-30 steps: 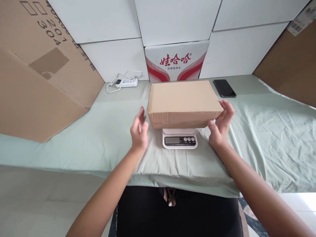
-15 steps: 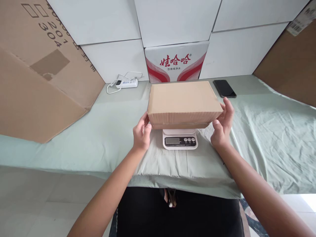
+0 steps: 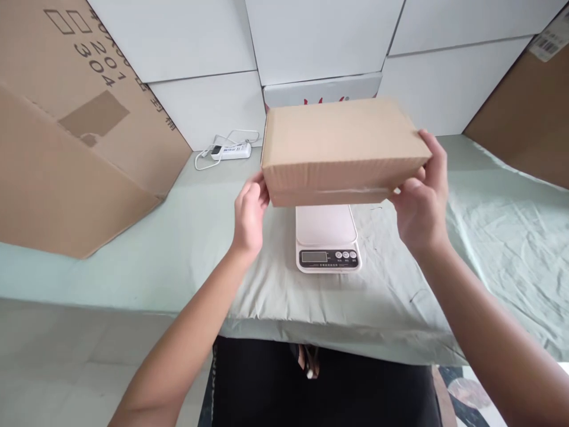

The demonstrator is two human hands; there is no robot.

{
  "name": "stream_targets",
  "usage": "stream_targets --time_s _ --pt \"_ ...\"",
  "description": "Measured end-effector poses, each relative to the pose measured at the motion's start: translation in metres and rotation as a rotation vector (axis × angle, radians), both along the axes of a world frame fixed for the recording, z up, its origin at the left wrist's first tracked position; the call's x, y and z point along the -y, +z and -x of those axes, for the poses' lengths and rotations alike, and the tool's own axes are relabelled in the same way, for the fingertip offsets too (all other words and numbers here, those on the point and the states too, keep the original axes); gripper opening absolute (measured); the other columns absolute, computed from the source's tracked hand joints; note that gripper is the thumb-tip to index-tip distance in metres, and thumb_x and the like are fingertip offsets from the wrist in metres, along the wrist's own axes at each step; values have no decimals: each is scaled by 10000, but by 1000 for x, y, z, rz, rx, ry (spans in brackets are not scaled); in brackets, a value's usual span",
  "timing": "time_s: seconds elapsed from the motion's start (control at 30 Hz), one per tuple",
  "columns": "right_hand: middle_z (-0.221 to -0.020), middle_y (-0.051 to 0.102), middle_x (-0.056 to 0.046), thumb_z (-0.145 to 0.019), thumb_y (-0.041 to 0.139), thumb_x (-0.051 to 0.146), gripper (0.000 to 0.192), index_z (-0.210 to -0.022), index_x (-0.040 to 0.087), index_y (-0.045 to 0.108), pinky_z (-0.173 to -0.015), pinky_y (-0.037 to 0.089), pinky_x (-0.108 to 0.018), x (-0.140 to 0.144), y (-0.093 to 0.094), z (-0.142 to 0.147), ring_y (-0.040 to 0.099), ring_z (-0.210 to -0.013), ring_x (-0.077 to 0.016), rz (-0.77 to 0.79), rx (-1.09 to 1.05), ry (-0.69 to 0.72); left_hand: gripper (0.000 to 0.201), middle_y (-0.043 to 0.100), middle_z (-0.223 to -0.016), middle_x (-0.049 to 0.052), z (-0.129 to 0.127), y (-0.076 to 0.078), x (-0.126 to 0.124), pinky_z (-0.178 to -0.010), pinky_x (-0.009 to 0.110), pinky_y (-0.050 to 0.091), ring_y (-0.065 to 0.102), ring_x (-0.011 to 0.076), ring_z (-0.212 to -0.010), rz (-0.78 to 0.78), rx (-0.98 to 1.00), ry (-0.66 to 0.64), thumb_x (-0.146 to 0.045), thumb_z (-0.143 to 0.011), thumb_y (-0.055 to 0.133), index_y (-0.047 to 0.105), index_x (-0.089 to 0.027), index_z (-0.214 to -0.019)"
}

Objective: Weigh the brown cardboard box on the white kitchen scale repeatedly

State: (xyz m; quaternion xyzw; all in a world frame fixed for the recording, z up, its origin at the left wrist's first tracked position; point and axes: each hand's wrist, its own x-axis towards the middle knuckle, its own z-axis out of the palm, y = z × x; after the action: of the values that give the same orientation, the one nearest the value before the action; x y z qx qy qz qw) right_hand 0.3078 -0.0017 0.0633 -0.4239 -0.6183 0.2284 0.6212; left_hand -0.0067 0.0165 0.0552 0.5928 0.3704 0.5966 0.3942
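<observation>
A brown cardboard box [image 3: 344,139] is held up in the air between my two hands, its right end slightly higher. My left hand [image 3: 249,216] grips its lower left corner, fingers partly hidden under and behind the box. At the other end, my right hand [image 3: 424,198] clasps the right corner with the thumb in front below and the fingers on the side. Beneath the box stands a white digital kitchen scale [image 3: 328,228] with a small grey display and three round buttons. Part of its weighing plate shows; the box hides the rear of it.
Behind stands a white carton with red print [image 3: 320,90], mostly covered by the box. A white device with a cable [image 3: 231,151] lies back left. Large brown cartons [image 3: 80,148] flank both sides. A pale green cloth [image 3: 186,261] covers the table.
Both hands have raised the box off the scale, with its right end up and to the right. More of the weighing plate shows. The black phone at the back right is now hidden.
</observation>
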Motion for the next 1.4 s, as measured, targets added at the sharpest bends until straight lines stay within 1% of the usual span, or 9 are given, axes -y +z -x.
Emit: stream_targets --time_s 0.07,0.17,0.33,0.5,0.67,1.0,1.13,1.27,1.4 --pt "-1590 678 -73 -987 578 807 821 -1723 495 394 -1244 571 -726 -30 -4 2 602 -1555 -478 8 7 -38 775 748 -1598 100 -10 -5 -30 -1275 550 593 625 373 -1611 18 56 6 -856 -1051 438 699 -304 -1528" --pt "-1664 618 -69 -973 518 864 865 -1729 464 390 -1313 523 -701 -77 -27 5 549 -1614 -451 -10 19 -79 884 701 -1666 144 -30 -26 -68 -1268 517 592 612 367 -1627 106 164 42 -920 -1005 431 690 -258 -1531" --pt "-1772 515 -67 -991 463 870 857 -1726 432 411 -1334 500 -696 -119 -74 0 486 -1673 -420 -40 41 -120 822 695 -1682 130 -44 -56 -86 -1290 406 558 548 334 -1686 175 273 36 -867 -983 568 724 -230 -1480" --pt "-1755 535 -114 -969 481 879 927 -1732 362 380 -1365 451 -713 -123 -91 -5 510 -1653 -430 -19 56 -135 680 714 -1661 120 -42 -61 -87 -1306 375 533 555 304 -1683 260 312 46 -758 -1053 565 745 -227 -1438" --pt "-1740 535 -150 -874 566 932 1039 -1677 288 424 -1432 334 -721 -121 -87 -3 451 -1683 -440 -27 58 -153 629 740 -1624 123 -42 -61 -92 -1270 353 554 622 268 -1625 323 323 59 -707 -1098 525 724 -225 -1449" --pt "-1761 499 -149 -843 606 934 1057 -1666 305 395 -1453 306 -682 -122 -85 -1 416 -1703 -420 10 50 -126 576 795 -1523 125 -42 -68 -95 -1247 387 585 674 298 -1563 277 319 54 -708 -1053 611 752 -225 -1333" --pt "-1774 493 -136 -857 615 916 1065 -1711 335 354 -1425 362 -674 -118 -86 -1 439 -1694 -408 24 27 -98 610 751 -1593 129 -39 -69 -96 -1308 404 536 639 299 -1600 263 275 88 -726 -1033 639 743 -230 -1373" --pt "-1760 522 -85 -887 601 885 1065 -1778 452 209 -1321 513 -650 -107 -88 -3 608 -1554 -358 109 -52 -15 645 625 -1750 111 -32 -67 -96 -1406 394 415 523 268 -1701 284 220 178 -706 -1043 628 696 -254 -1498" --pt "-1764 538 -68 -888 647 869 1069 -1778 458 219 -1303 541 -615 -101 -89 -5 623 -1513 -327 142 -97 1 642 649 -1732 104 -32 -64 -90 -1386 410 453 544 290 -1687 300 199 100 -692 -1066 564 701 -255 -1515"
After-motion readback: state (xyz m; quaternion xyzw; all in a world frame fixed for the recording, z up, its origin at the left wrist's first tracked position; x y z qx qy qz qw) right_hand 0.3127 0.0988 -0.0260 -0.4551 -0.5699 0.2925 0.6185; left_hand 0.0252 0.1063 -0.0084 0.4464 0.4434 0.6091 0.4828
